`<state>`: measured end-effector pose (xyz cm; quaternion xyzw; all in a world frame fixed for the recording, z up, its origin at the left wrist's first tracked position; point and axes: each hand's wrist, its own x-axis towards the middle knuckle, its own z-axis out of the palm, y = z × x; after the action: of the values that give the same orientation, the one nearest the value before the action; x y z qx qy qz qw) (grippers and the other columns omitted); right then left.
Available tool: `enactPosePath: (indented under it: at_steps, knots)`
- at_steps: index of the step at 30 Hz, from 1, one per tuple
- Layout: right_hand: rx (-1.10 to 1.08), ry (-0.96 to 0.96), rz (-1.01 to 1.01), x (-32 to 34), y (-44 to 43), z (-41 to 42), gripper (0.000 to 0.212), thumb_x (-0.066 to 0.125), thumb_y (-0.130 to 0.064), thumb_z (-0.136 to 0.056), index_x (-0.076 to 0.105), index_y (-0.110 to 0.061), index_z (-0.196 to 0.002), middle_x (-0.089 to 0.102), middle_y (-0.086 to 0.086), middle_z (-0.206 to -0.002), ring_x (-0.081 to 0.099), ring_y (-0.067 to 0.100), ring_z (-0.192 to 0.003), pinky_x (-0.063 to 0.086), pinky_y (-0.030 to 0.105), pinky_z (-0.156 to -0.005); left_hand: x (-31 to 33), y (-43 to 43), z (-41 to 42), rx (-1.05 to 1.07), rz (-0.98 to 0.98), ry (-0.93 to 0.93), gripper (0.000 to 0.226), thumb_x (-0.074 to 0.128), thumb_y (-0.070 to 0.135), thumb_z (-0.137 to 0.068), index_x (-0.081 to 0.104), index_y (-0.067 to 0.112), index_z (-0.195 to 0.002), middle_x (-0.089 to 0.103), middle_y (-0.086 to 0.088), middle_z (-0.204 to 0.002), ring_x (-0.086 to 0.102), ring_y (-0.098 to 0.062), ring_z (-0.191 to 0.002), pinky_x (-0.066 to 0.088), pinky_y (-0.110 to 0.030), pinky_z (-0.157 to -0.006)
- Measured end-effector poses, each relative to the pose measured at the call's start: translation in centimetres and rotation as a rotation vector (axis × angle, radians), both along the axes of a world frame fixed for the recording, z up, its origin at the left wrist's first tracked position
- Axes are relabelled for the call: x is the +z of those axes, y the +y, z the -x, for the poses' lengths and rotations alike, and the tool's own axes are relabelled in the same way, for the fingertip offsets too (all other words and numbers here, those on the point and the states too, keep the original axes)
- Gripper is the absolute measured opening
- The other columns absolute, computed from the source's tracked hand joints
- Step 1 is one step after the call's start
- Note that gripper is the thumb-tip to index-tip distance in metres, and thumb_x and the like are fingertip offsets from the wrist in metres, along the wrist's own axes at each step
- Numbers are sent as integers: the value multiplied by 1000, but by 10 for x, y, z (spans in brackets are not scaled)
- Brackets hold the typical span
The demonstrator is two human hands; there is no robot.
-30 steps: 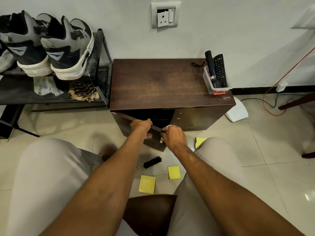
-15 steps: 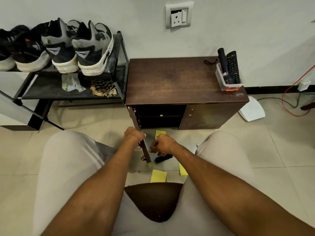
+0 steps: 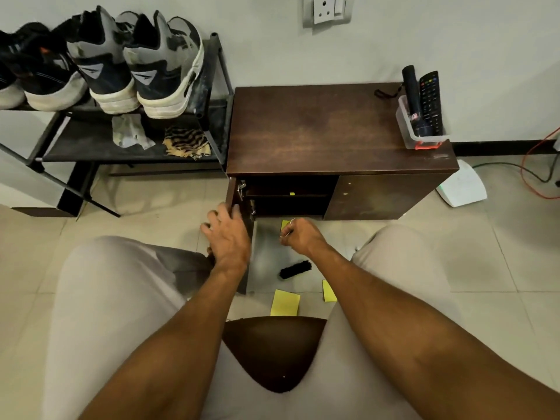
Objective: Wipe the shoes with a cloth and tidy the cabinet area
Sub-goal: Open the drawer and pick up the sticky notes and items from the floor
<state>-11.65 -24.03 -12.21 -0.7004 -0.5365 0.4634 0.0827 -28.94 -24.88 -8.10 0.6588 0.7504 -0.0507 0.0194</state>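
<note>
While the dark brown wooden cabinet stands with its left door swung out toward the person, very little of the task looks finished. The left hand lies over the door's upper edge with fingers spread and relaxed, resting on it rather than clasping it. The right hand hovers just in front of the open compartment with its fingers curled in; I cannot tell whether they pinch anything small.

The grey-and-navy high-top shoes with white soles sit on the top tier of the black metal rack, just left of the cabinet, and their soles and uppers appear dusty. A crumpled grey cloth and a yellow-and-black striped rag lie on the tier below, well apart from both hands. So the wiping seems not yet begun.

Tidying also looks largely ahead. A small black brush lies on the tiled floor beside the door, and yellow sticky notes are scattered near it, one partly hidden behind the right hand. My guess is that the current step concerns the cabinet: gathering the loose items, stowing them, then closing the door.
</note>
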Motion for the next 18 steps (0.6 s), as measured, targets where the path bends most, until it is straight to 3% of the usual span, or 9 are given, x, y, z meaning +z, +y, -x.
enactPosePath:
  at_steps: [3,7,10,15,18]
  knots:
    - [-47,-68,-1,-14,11,-8,6,80,-19,-87,77,-22,-91,75,0,-101,70,20,-96,57,36,-93,-19,1,-25,-326,112,-82,51,61,7,-90,55,25,-138,43,-4,-138,44,-26,-122,41,-42,-101]
    - [-143,-88,32,-42,23,-14,11,82,-18,-84,73,-23,-85,74,3,-105,70,23,-97,57,37,-93,-63,-5,-37,-247,502,-302,49,55,-3,-93,60,21,-136,49,-4,-144,51,-29,-129,44,-41,-108]
    - [-165,-82,82,-68,28,-14,16,79,-15,-86,68,-26,-82,74,3,-109,70,24,-101,56,38,-95,-104,-16,-33,-226,719,-314,43,57,4,-97,58,14,-139,51,-11,-142,54,-33,-127,45,-41,-109]
    - [-177,-59,143,-121,34,-7,11,78,-18,-87,72,-23,-94,72,3,-115,68,26,-107,54,36,-97,-173,-29,-29,-151,875,-322,43,59,9,-95,59,20,-137,55,-7,-141,56,-30,-126,47,-42,-106]
    - [-163,-65,187,-156,39,-3,20,77,-22,-88,74,-22,-108,70,3,-121,67,27,-108,53,31,-93,-216,-34,-31,-179,924,-258,41,57,11,-97,57,20,-137,52,-6,-142,54,-28,-126,46,-40,-105]
